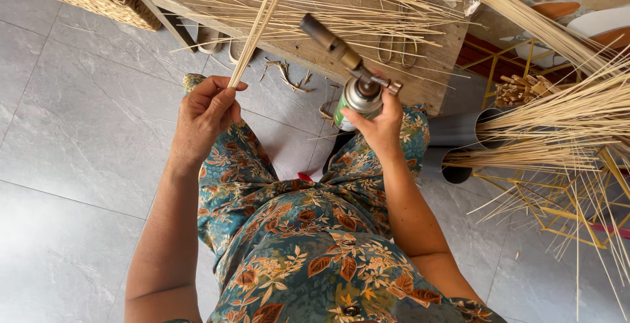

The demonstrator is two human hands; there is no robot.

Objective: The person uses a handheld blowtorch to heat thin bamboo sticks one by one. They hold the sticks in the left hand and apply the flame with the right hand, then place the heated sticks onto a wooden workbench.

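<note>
A left hand (205, 114) pinches a small bundle of thin sticks (261, 21) angled far-right; the right hand (378, 121) grasps a gas torch (346, 67), nozzle pointing far-left.

Both bare forearms extend forward from the seated body, the left hand (205, 114) raised with fingers and thumb pinched closed, the right hand (379, 123) curled in a closed grip, wrist slightly bent.
</note>
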